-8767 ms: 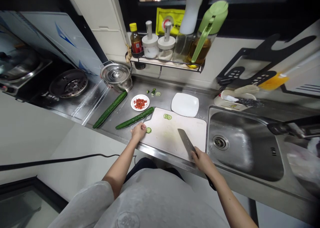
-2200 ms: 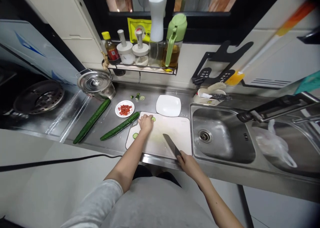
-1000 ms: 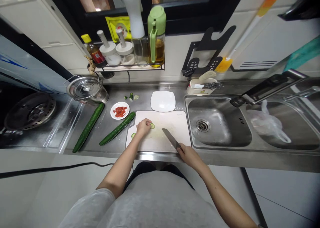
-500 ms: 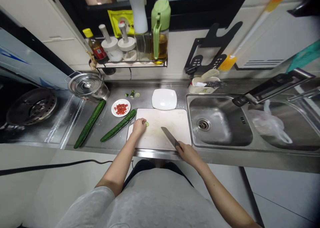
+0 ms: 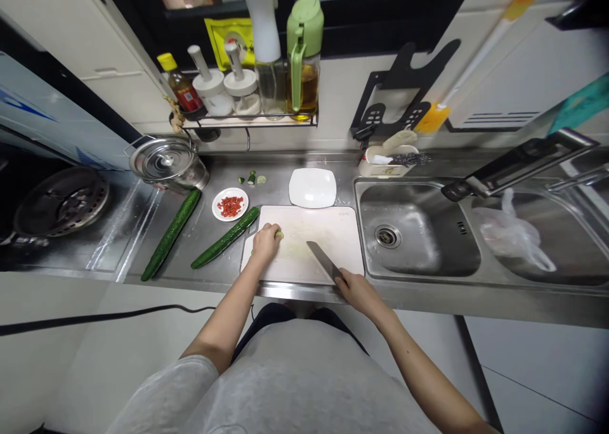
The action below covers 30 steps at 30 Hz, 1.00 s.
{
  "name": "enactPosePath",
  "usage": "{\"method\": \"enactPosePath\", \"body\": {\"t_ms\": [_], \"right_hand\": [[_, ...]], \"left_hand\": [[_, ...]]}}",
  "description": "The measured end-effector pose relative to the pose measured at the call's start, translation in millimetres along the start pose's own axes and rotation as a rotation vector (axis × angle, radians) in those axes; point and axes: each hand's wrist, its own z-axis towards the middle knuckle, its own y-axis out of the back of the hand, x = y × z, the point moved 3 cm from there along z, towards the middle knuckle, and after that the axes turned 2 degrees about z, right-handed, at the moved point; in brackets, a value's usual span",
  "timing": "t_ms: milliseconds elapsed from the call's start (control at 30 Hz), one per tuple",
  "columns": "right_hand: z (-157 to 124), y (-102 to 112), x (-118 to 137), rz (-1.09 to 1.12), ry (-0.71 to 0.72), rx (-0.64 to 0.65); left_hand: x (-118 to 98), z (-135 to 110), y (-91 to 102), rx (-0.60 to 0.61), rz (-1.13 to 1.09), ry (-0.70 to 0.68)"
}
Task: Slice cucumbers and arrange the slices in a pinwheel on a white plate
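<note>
My left hand (image 5: pixel 266 241) is closed at the left part of the white cutting board (image 5: pixel 328 221). A small cucumber piece (image 5: pixel 280 235) shows its pale green cut face at my fingertips; the rest is hidden by the hand. My right hand (image 5: pixel 351 286) grips the handle of a kitchen knife (image 5: pixel 321 257), its blade slanting up and left over the board, apart from the cucumber. One whole cucumber (image 5: pixel 226 238) lies left of the board with its tip by the board's edge. Farther left lies a second cucumber (image 5: pixel 172 234).
Behind the board sits a white dish (image 5: pixel 313 188). A small plate (image 5: pixel 216 213) holds chopped red pieces, near some cucumber ends (image 5: pixel 251 179). At right is a sink (image 5: pixel 419 231); a lidded steel pot (image 5: pixel 166 161) stands back left, below a rack of bottles (image 5: pixel 304 59).
My left hand has shifted slightly, and the cucumber piece at its fingertips is turned more on edge. The right hand and knife stay in place.
</note>
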Motion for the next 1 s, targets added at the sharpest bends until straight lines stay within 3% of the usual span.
{"method": "enactPosePath", "body": {"t_ms": [400,700,833,1000], "right_hand": [[2,-4,-4,-0.012,0.011,-0.004],[1,1,-2,-0.028,0.002,0.015],[3,0,-1,-0.031,0.021,0.010],[3,-1,-1,-0.035,0.025,0.009]], "left_hand": [[6,0,-2.0,-0.005,-0.144,-0.004],[8,-5,-7.1,-0.090,-0.288,-0.061],[1,-16,-5.6,-0.114,-0.215,-0.129],[-2,-44,-18.8,-0.005,-0.246,-0.086]]}}
